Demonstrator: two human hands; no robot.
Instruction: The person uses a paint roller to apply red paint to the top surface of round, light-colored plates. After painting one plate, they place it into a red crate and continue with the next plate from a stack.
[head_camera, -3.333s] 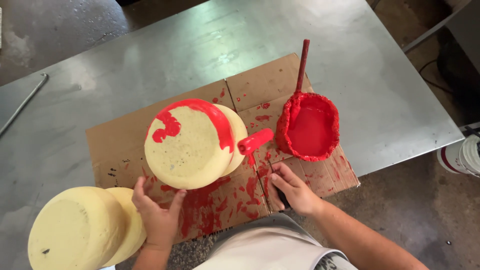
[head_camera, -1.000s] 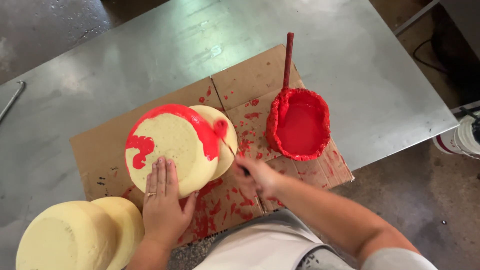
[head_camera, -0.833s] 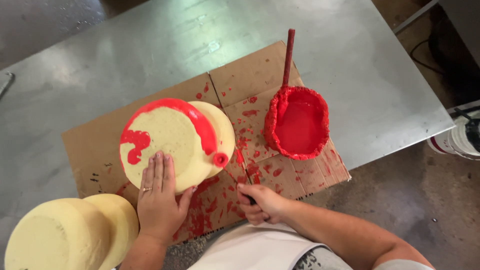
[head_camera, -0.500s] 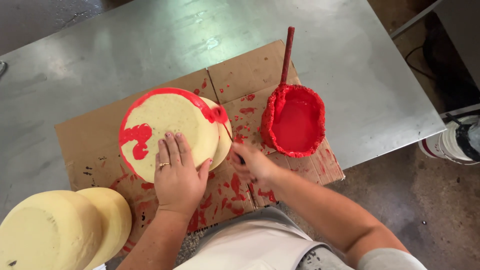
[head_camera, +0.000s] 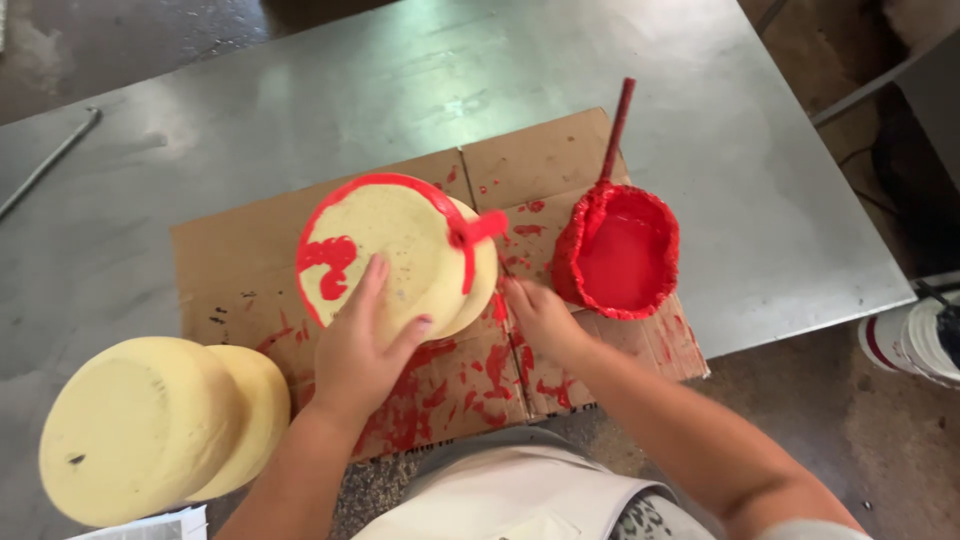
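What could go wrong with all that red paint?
The left hand presses flat on the yellow wheel, close to its wet red rim, so fingers might smear it. The red-tipped brush in the right hand may drip past the cardboard. The full red bowl sits near that arm and might get knocked.

1. The table is seen to be sheet metal, dull grey and smooth, with a soft sheen.
2. The cardboard is shown as brown, matt paperboard, smeared with red paint.
3. The wheel is seen as pale yellow, matt and waxy-looking, with wet, glossy red paint along its rim.
4. The bowl is coated in thick red paint, glossy inside and rough and crusted at the rim.
5. The second wheel is left bare, matt and smooth.
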